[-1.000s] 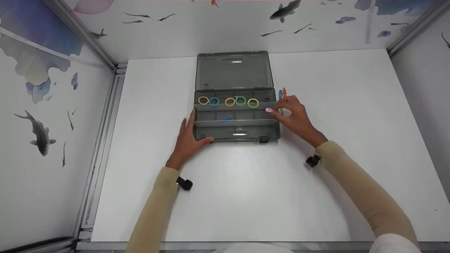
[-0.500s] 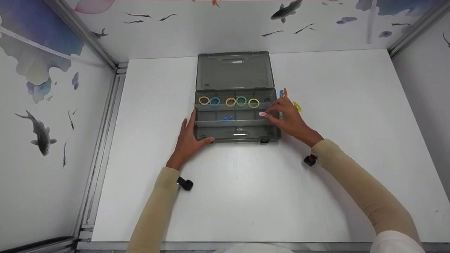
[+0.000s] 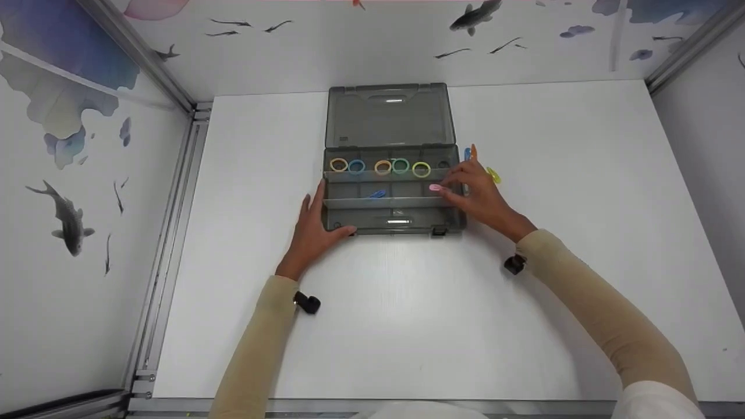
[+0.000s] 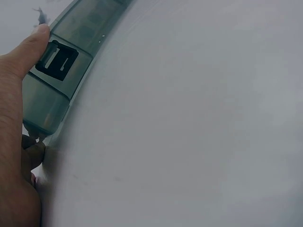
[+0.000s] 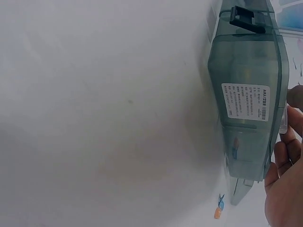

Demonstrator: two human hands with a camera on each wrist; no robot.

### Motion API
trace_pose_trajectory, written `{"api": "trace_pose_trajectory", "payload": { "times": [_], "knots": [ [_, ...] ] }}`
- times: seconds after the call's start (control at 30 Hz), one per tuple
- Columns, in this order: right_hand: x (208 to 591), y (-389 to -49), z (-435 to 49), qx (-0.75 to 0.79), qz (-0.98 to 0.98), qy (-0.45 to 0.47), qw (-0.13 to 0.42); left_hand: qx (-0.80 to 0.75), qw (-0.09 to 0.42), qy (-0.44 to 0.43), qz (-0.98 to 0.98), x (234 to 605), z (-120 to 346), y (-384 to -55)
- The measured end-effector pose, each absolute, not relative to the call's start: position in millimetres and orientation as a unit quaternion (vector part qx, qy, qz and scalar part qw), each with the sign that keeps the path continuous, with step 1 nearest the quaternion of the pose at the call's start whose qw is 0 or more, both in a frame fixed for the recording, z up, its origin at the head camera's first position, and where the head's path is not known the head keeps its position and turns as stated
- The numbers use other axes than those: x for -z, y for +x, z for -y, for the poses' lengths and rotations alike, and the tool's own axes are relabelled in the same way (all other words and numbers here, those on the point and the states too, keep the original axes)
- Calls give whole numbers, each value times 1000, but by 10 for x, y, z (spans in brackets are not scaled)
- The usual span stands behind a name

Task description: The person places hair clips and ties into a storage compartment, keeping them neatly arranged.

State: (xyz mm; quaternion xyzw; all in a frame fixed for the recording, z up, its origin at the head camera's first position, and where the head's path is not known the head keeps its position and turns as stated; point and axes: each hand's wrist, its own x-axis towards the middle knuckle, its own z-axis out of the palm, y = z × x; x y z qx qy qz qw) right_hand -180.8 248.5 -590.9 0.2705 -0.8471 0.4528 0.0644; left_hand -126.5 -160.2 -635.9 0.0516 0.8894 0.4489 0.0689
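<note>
A grey see-through storage box (image 3: 396,219) stands with its lid (image 3: 389,119) folded back. My left hand (image 3: 308,235) rests at its front left corner, fingers straight along the side and thumb on the front edge. The left wrist view shows the thumb (image 4: 33,45) beside the black latch (image 4: 57,60). Over the right end of the middle row, my right hand (image 3: 478,192) pinches a small pink hair clip (image 3: 435,188) between thumb and forefinger. A blue hair clip (image 3: 377,194) lies in that same row. Several coloured rings (image 3: 421,169) stand along the back row.
Just right of the box, a blue clip (image 3: 467,153) and an orange clip (image 3: 474,152) lie on the white table (image 3: 372,326), with a yellow clip (image 3: 493,174) beside my right hand. Panels with painted fish enclose the table at the back and sides.
My right hand has moved slightly left and toward me with the pink hair clip, from the box's right edge to over the middle row. My left hand has stayed at the corner.
</note>
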Motion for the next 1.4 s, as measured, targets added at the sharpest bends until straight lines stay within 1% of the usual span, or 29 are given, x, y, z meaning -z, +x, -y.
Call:
{"api": "trace_pose_trajectory", "payload": {
  "times": [0.2,0.47,0.93,1.17,1.4],
  "knots": [
    [5918,-1815,-2503,-448,851,267,65,-452,68,54,-888,6353,1608,-1265],
    [5934,-1818,-2548,-451,846,272,84,-455,69,57,-886,6344,1609,-1261],
    [5956,-1847,-2768,-471,846,225,104,-457,62,59,-885,6372,1604,-1272],
    [6013,-1882,-2884,-471,852,190,126,-457,66,56,-885,6365,1604,-1276],
    [6057,-1908,-3000,-483,850,165,130,-454,66,57,-887,6359,1598,-1277]
  ]
}}
